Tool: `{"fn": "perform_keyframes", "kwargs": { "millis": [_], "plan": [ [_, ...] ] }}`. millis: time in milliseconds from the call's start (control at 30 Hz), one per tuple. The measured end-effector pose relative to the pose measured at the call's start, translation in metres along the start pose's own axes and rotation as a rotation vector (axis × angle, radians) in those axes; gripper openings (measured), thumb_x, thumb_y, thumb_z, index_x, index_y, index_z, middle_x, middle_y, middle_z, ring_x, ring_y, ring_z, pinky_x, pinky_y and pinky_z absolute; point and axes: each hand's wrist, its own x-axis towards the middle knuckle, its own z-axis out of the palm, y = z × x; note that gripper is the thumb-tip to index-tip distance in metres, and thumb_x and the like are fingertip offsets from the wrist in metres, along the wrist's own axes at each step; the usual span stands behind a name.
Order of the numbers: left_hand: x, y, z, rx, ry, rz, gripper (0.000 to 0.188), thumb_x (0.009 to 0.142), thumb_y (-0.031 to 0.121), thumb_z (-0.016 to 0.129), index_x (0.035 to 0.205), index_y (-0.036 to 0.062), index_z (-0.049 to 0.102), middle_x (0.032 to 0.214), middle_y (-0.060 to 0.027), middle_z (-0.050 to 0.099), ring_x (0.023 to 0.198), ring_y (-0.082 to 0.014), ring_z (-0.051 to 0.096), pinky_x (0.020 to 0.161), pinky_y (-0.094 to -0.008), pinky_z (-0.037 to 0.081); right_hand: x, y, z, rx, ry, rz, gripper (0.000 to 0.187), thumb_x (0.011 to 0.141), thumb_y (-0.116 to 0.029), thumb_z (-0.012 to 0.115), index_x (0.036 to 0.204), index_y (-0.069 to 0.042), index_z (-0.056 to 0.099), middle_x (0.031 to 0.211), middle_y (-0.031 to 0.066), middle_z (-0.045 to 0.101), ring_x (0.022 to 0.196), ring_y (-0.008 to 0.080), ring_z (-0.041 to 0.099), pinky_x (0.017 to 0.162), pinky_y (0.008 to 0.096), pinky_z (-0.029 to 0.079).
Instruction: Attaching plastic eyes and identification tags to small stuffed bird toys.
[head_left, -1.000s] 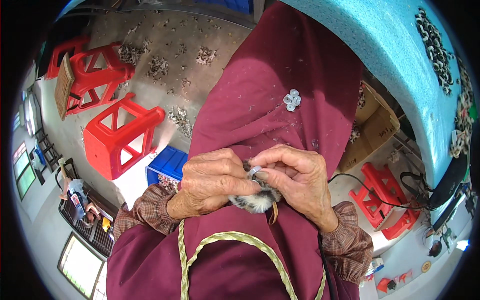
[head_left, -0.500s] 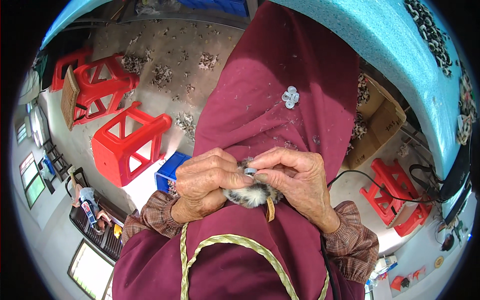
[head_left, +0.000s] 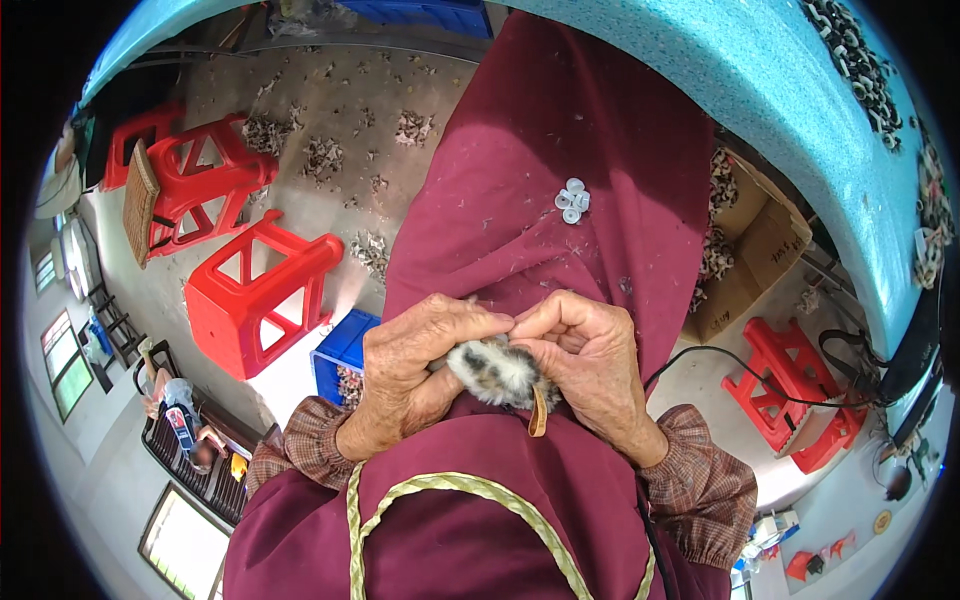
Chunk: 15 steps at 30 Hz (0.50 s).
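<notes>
Both hands meet over my lap around a small furry piece (head_left: 492, 372), white with grey and black patches. A narrow tan strap (head_left: 539, 411) hangs from its right side. My left hand (head_left: 405, 365) is closed on the fur's left side, thumb tucked beside it and index finger reaching over the top. From the other side my right hand (head_left: 592, 370) pinches the top edge with thumb and bent fingers. The fingertips of both hands nearly touch there and hide what lies between them. Farther up the maroon apron (head_left: 470, 240) rests a cluster of several small white plastic caps (head_left: 573, 201).
Red stools (head_left: 262, 295) lie tipped at left, near a blue crate (head_left: 345, 345). A cardboard box (head_left: 765, 235) of fur scraps stands at right, under a turquoise tabletop (head_left: 780, 130) bearing small dark and white rings (head_left: 855, 70). Scraps litter the floor; a black cable (head_left: 710, 347) runs right.
The fur has tilted, showing more of its patched face. A small pale ring seen between the fingertips is now hidden. My left fingers have stretched toward the right hand.
</notes>
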Motion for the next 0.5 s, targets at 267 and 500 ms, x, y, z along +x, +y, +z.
{"fn": "perform_keyframes", "kwargs": {
  "millis": [267,500],
  "plan": [
    [0.003,0.005,-0.002,-0.001,-0.067,-0.184,0.03,0.07,-0.004,0.067,0.099,0.0018,0.063,0.082,-0.012,0.063,0.074,-0.0234,0.065,0.064,-0.0297,0.05,-0.009,-0.014,-0.002,-0.211,-0.057,-0.016,0.019,0.082,-0.002,0.069,0.094,0.006,0.057,0.083,0.009,0.066,0.082,0.0126,0.065,0.066,0.0259,0.055],
    [0.006,0.002,0.01,0.039,-0.083,-0.028,0.032,0.069,0.003,0.072,0.1,0.0017,0.063,0.079,-0.0107,0.062,0.066,-0.023,0.063,0.058,-0.0306,0.05,-0.016,-0.009,-0.004,-0.37,-0.041,-0.051,0.022,0.074,0.004,0.071,0.092,0.006,0.058,0.085,0.0099,0.064,0.077,0.0138,0.065,0.064,0.0257,0.054]
  ]
}}
